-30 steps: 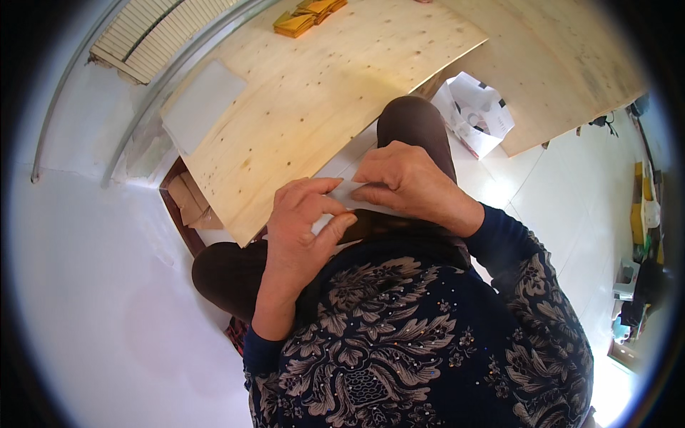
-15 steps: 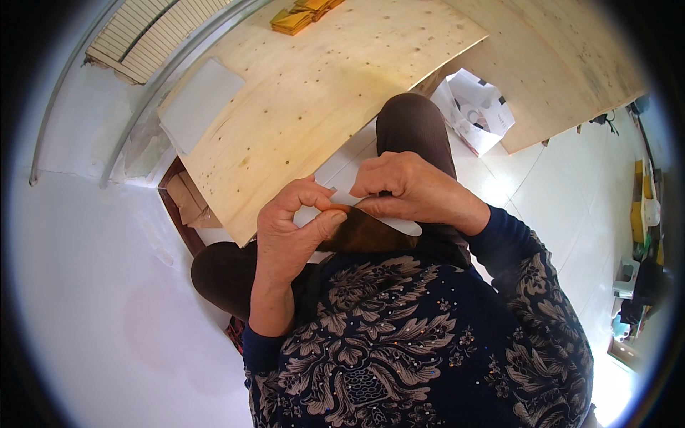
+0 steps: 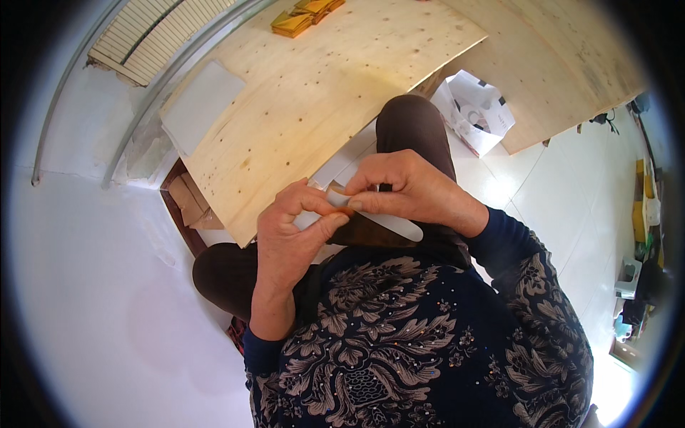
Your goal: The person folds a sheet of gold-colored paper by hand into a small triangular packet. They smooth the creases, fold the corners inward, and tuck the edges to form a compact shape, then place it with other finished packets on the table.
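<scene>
Over my lap, both hands meet at one end of a thin dark gold-brown sheet (image 3: 374, 234). Its shiny surface looks folded, and a pale rounded edge strip (image 3: 401, 225) sticks out along its right side. My left hand (image 3: 285, 228) pinches the sheet's upper left end between thumb and forefinger. Right beside those fingertips, the thumb and forefinger of my right hand (image 3: 410, 187) close on the same end, where a small pale and brown flap (image 3: 338, 196) stands up. Part of the sheet is hidden behind the fingers.
A low plywood table (image 3: 300, 107) stands ahead, bearing gold folded packets (image 3: 292, 25) at its far side and white sheets (image 3: 207, 103) at left. A white bag (image 3: 474, 114) sits on the tiled floor, right of my knee (image 3: 414, 125). A cardboard box (image 3: 191, 203) is under the table's left end.
My right fingertips have moved slightly left and down, closing at the sheet's end beside the left ones. A small flap now shows above the fingertips. My left hand stays nearly in place.
</scene>
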{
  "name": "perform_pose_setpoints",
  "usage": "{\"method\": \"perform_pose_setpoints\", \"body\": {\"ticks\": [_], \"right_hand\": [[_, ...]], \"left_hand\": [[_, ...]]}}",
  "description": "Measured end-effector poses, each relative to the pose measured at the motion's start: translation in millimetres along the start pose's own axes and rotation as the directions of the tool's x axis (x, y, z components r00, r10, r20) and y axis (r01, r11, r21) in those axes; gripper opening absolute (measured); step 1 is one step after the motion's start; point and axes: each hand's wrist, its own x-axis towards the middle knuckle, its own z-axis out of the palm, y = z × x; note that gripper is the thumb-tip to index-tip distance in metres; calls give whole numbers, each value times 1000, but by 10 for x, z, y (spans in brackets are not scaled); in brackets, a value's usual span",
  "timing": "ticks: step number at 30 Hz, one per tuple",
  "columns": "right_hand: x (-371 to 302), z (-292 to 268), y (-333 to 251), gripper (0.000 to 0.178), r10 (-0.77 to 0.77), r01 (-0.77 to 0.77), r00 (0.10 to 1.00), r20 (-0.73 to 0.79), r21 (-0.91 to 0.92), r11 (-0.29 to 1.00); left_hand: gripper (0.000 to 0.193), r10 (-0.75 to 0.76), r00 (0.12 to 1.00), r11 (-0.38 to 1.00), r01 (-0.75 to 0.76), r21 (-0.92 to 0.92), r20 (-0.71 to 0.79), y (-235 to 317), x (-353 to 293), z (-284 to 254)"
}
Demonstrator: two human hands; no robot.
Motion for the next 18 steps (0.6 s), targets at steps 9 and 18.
{"method": "perform_pose_setpoints", "body": {"ticks": [9, 18], "right_hand": [[-21, -214, -121, 29, -331, 325, 944, -4, -181, 928], [20, -261, -186, 20, -122, 128, 992, 44, -472, 872]], "left_hand": [[17, 100, 961, 994, -87, 61, -258, -2, -8, -230], [17, 204, 934, 978, -206, 24, -295, 2, -35, -245]]}}
